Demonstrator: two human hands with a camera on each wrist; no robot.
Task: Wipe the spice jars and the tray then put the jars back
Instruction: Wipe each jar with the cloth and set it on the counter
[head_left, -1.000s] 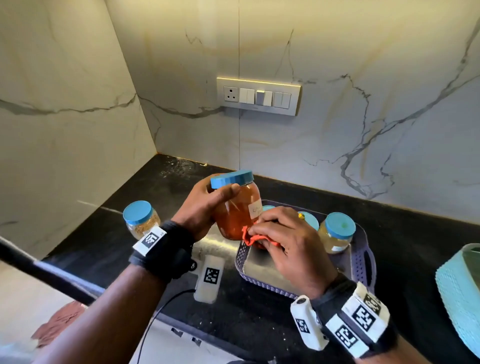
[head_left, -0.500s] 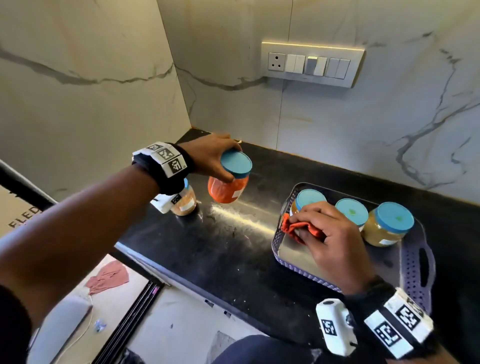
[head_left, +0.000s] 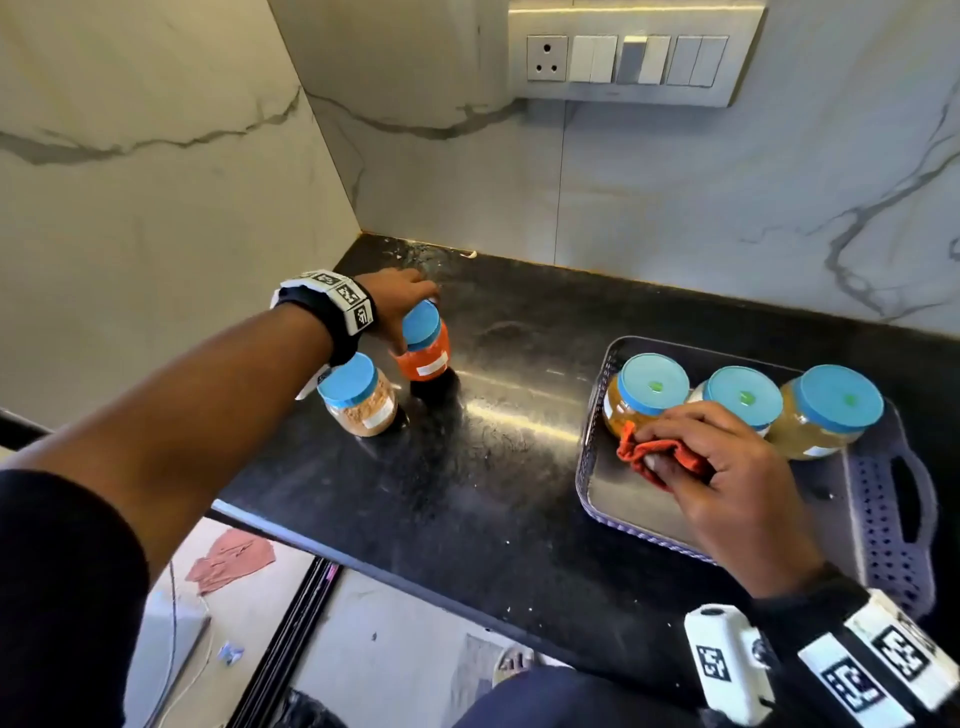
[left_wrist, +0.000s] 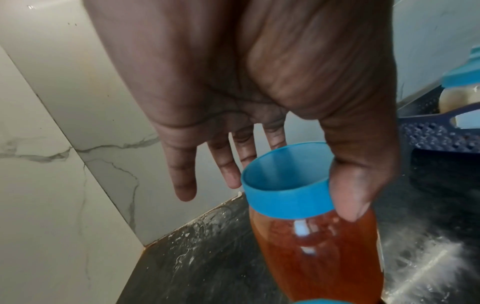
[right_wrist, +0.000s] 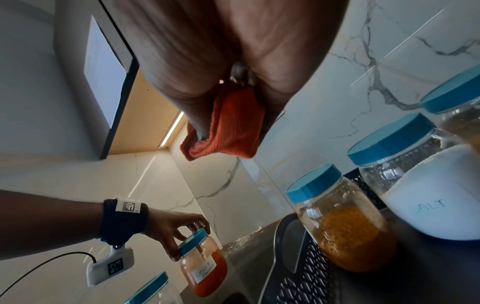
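A chilli powder jar (head_left: 423, 358) (left_wrist: 311, 246) (right_wrist: 205, 273), orange-red with a blue lid, has its base at the black counter (head_left: 493, 467), left of the tray. My left hand (head_left: 410, 317) grips its lid from above with thumb and fingertips. Just in front of it stands a jar of brown powder (head_left: 358, 400). The purple perforated tray (head_left: 893, 519) at the right holds three blue-lidded jars: yellow-orange powder (head_left: 644, 395), salt (head_left: 743, 397) (right_wrist: 436, 201) and a pale one (head_left: 831, 410). My right hand (head_left: 701, 462) holds a bunched orange cloth (head_left: 631, 447) (right_wrist: 228, 127) over the tray's front left.
Marble walls meet in a corner behind the left jars. A switch panel (head_left: 634, 52) is on the back wall. The counter's front edge (head_left: 363, 561) drops to the floor. A cabled wrist device (right_wrist: 110, 267) hangs under my left wrist.
My left hand carried the chilli jar from over the tray to the left and down onto the counter beside the brown jar. My right hand with the cloth stayed over the tray.
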